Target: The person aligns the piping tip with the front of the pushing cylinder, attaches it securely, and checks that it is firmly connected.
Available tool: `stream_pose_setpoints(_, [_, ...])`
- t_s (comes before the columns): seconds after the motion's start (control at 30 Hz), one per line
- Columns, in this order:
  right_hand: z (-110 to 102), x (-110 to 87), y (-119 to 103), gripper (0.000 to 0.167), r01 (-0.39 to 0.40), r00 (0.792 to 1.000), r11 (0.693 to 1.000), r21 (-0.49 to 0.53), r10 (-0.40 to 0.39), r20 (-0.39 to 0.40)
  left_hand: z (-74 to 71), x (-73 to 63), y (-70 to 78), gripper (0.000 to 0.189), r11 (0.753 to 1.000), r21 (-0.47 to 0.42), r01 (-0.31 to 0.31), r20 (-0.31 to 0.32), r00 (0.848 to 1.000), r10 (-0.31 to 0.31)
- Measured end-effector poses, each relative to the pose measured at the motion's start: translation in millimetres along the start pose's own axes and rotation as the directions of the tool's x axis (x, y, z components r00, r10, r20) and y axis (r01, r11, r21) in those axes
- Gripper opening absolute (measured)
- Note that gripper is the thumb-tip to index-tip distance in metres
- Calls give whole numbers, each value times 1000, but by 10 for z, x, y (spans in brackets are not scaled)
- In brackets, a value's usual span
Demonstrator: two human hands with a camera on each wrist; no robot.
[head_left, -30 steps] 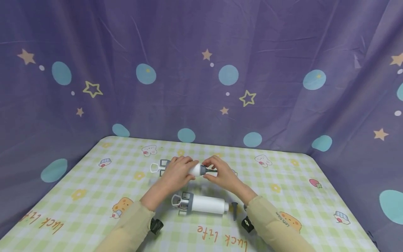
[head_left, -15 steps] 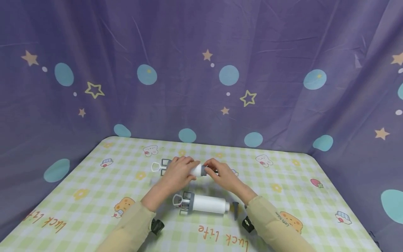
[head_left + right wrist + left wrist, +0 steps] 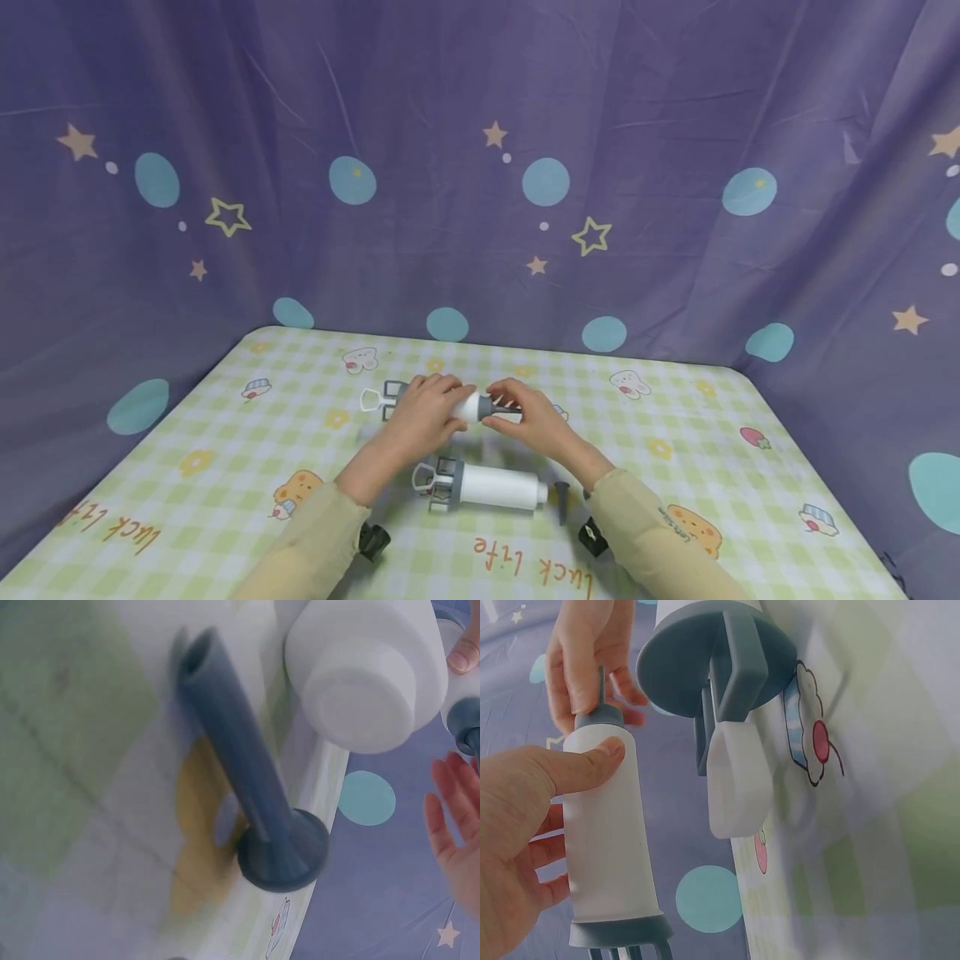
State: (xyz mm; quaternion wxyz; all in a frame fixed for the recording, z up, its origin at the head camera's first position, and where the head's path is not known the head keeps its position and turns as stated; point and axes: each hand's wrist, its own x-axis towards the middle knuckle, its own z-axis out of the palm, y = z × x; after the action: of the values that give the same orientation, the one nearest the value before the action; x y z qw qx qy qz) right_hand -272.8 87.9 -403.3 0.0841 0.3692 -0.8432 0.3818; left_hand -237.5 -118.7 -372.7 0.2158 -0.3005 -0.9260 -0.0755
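My left hand [image 3: 431, 408] grips the white barrel [image 3: 611, 825] of a large syringe-like dispenser, its thumb lying along the barrel near the front. A grey collar and thin nozzle [image 3: 502, 409] sit on the barrel's front end. My right hand [image 3: 536, 421] is at that nozzle, thumb and fingers spread on either side of it. In the right wrist view the right hand's fingers [image 3: 457, 802] look fairly straight beside the grey collar [image 3: 463, 720]. At the dispenser's rear is a white loop handle [image 3: 371, 400] with grey finger grips [image 3: 392, 400].
A second white dispenser [image 3: 498, 487] lies on the checked tablecloth [image 3: 337, 467] nearer the person, its front end without a nozzle. Beside that end lies a loose grey nozzle [image 3: 244, 750] with a flared base. A purple patterned curtain [image 3: 465, 100] hangs behind the table.
My right fingers closed in on the nozzle half a second ago and are spread around it now, much as one second ago. The left hand keeps its hold on the barrel.
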Motion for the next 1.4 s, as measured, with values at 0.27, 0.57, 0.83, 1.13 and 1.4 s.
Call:
stream_pose_setpoints(0.27, [-1, 7, 9, 37, 129, 991, 991, -26, -129, -31, 3, 2, 15, 51, 1000, 3, -1, 7, 1000, 1])
stream_pose_setpoints(0.57, [13, 12, -2, 28, 97, 995, 995, -23, -98, -36, 19, 9, 6, 51, 1000, 14, 0, 2, 1000, 0])
stream_pose_setpoints(0.83, [57, 39, 10, 25, 86, 996, 996, -32, -87, -25, 56, -6, -16, 51, 999, 34, -12, -44, 999, 13])
stream_pose_setpoints(1.13, [93, 89, 19, 27, 5, 1000, 1000, -13, -5, 22, 154, -18, -81, 49, 1000, 7, -9, -76, 997, 9])
stream_pose_setpoints(1.4, [109, 211, 18, 28, -70, 990, 991, -115, 83, 116, 222, -24, -201, 50, 999, -25, 31, -13, 999, -32])
